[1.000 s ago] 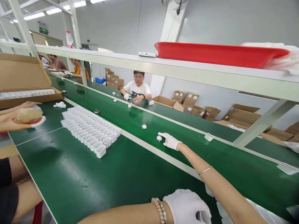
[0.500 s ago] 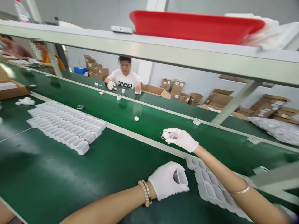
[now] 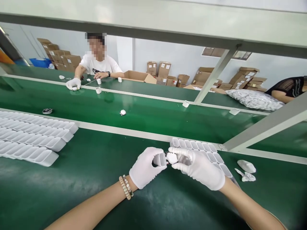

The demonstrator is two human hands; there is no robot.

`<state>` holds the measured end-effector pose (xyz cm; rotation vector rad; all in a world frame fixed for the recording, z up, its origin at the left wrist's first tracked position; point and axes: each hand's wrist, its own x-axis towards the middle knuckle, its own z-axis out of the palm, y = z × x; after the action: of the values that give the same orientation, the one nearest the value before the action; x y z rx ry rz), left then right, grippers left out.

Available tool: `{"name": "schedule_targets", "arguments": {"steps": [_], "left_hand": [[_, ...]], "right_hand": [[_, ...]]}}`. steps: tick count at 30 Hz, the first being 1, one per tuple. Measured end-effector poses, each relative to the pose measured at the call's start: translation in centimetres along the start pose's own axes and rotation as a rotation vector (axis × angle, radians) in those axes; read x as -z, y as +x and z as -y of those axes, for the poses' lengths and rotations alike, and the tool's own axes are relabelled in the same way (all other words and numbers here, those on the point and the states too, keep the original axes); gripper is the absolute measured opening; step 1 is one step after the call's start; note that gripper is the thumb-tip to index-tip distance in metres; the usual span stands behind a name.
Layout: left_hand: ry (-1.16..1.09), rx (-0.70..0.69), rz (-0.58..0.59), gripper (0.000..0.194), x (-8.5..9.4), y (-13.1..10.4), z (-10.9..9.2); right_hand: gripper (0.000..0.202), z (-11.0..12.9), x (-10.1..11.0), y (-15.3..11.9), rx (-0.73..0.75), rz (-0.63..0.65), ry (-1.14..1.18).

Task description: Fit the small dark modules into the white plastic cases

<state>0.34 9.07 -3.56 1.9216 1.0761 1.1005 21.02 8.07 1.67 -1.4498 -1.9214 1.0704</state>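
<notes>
My left hand [image 3: 146, 167], in a white glove, is closed around a small white plastic cup-like housing [image 3: 160, 159] with its open end turned to the right. My gloved right hand [image 3: 200, 164] pinches a small part with a white rounded piece and a dark board edge [image 3: 171, 158]. That part sits right at the mouth of the housing; whether it has gone inside I cannot tell. Behind and beside my right hand stand rows of white housings [image 3: 192, 144], partly hidden by it. More rows of white housings [image 3: 45, 156] stand at the left.
A green conveyor belt [image 3: 148, 119] with a few small parts runs beyond the pale rail [image 3: 115, 129]. Slanted metal posts [image 3: 266, 124] and an overhead beam [image 3: 153, 28] frame the view. Crumpled white gloves [image 3: 247, 166] lie at right. A co-worker [image 3: 102, 65] sits opposite.
My right hand has brought the part from over the belt to the housing in my left hand. The view has swung right and down, so the red tray is out of sight.
</notes>
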Motion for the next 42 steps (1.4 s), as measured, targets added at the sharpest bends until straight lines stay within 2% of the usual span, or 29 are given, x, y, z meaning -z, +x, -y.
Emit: {"name": "schedule_targets", "arguments": {"steps": [3,7,17,25,32,36,42], "left_hand": [[0.029,-0.045,0.027,0.038,0.2,0.0,-0.1],[0.048,-0.060,0.004,0.043,0.2,0.1,-0.1],[0.044,-0.063,-0.016,0.043,0.1,0.1,-0.3],[0.047,-0.070,-0.015,0.042,0.3,0.2,-0.6],[0.073,-0.077,-0.006,0.040,0.3,0.1,-0.7],[0.078,-0.067,0.002,0.036,0.3,0.1,-0.8],[0.073,-0.072,0.047,0.034,0.5,0.2,-0.9]], "right_hand": [[0.040,-0.6,-0.4,0.1,0.077,-0.026,-0.056],[0.038,-1.3,-1.0,-0.3,0.116,-0.076,-0.142],[0.042,-1.0,-1.3,-0.9,0.136,-0.111,-0.193],[0.042,-0.7,-1.8,-1.2,0.076,-0.123,-0.233],[0.039,-1.0,-2.1,-1.5,0.097,-0.112,-0.341],[0.037,-0.9,-2.0,-1.4,0.042,-0.088,-0.316],[0.035,-0.6,-2.0,-1.3,0.069,-0.076,-0.311]]}}
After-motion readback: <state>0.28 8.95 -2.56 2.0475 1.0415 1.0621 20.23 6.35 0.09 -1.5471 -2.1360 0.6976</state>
